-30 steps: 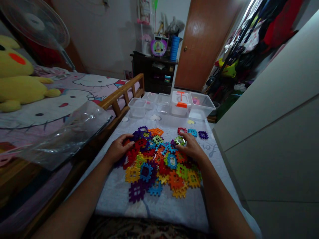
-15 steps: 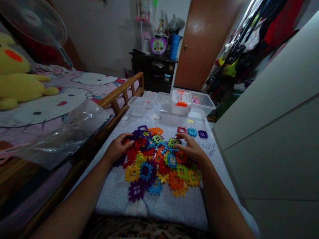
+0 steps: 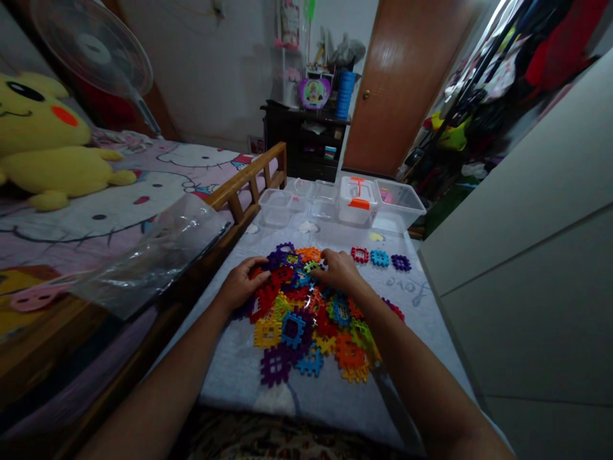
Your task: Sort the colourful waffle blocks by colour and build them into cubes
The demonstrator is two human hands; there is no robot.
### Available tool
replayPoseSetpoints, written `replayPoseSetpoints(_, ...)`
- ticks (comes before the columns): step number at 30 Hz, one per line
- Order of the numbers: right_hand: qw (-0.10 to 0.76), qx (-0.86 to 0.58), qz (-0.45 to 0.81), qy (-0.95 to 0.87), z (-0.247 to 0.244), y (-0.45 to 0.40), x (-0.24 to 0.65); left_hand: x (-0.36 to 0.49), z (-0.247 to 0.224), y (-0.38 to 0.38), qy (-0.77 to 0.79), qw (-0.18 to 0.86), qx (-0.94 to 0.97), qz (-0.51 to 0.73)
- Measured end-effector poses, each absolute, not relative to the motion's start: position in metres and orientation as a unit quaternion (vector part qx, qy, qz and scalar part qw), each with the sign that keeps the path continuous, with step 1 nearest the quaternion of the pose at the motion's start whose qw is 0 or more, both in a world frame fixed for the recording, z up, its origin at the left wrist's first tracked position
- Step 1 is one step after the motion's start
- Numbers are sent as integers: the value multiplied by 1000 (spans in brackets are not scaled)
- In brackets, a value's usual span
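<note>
A heap of interlocking plastic tiles [image 3: 304, 319] lies at the middle of a grey sheet [image 3: 421, 319], the colours mixed and the pieces overlapping. The left hand [image 3: 241, 284] sits on the heap's far left edge, half open, fingers curved over red and purple tiles, as if steadying the pile. The right hand [image 3: 339, 271] is at the heap's far edge, fingers bunched downward onto the top tiles. Whether it has a tile pinched cannot be told: the fingers hide what lies under them. The hands are apart but near each other, both on the same heap.

Beyond the heap, three tiles stand clear in a short row: red [image 3: 359, 255], blue [image 3: 379, 257], purple [image 3: 401, 262]. One of each colour, evenly spaced, this looks deliberate, not spilled. Farther on, clear plastic tubs [image 3: 276, 207] and a box with an orange latch [image 3: 357, 203] line the sheet's far end. A clear plastic bag [image 3: 163, 252] hangs over the wooden bed rail [image 3: 244, 182].
</note>
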State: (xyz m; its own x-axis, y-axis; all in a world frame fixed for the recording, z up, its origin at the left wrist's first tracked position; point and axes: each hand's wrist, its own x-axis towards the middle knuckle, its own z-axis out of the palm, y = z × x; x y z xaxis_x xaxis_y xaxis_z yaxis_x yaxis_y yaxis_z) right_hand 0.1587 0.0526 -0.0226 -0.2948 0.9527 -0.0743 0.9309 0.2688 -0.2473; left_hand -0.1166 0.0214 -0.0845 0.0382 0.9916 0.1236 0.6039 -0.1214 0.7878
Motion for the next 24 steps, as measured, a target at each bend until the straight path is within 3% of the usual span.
replayPoseSetpoints(15,-12,-663,118,-739,-27,53,138,-120,-89,23,586,282,672,354)
replayPoseSetpoints(20,9,-663,146,-734,-27,52,140,-119,-87,23,585,279,676,352)
replayPoseSetpoints(24,95,-620,228,-745,-14,55,158,-118,-86,22,587,276,676,350)
